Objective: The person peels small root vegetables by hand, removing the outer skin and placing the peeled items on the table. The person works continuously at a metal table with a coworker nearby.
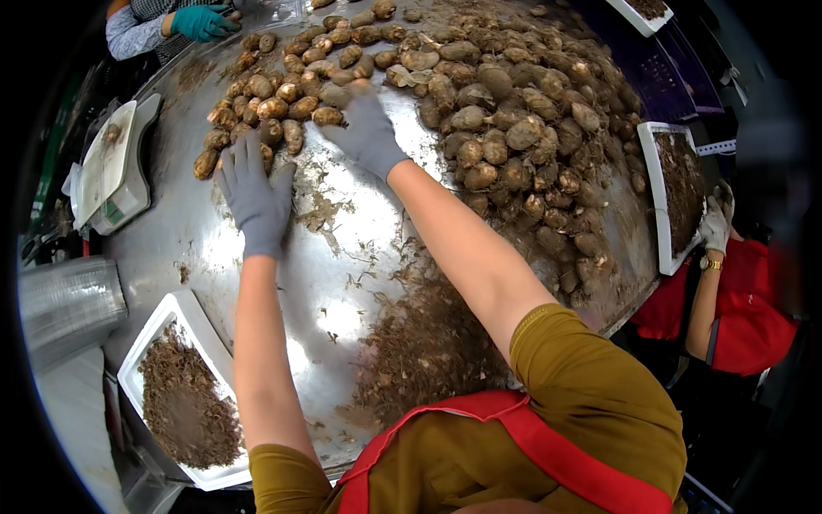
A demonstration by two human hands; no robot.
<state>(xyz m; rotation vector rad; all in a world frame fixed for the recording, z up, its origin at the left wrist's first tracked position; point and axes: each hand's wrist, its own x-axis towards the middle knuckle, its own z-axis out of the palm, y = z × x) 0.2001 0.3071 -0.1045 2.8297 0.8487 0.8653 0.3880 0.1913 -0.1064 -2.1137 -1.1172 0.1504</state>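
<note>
My left hand (255, 202), in a grey glove, lies palm down with spread fingers at the near edge of a group of cleaned taro corms (273, 108). Its fingertips touch the closest corms. My right hand (367, 138), gloved the same way, reaches to the right side of that group. Motion blurs its fingers, and the thumb stands apart from them. Further right rises a big pile of rough, rooty taro corms (507, 109). Both lots rest on a metal table (347, 250).
Root scraps and soil (430, 347) lie before me. Foam boxes of dirt stand at the left (186, 398) and right (674, 193). A weighing scale (119, 164) is by the left edge, above clear plastic containers (74, 302). Co-workers' gloved hands show far left (202, 24) and right (716, 221).
</note>
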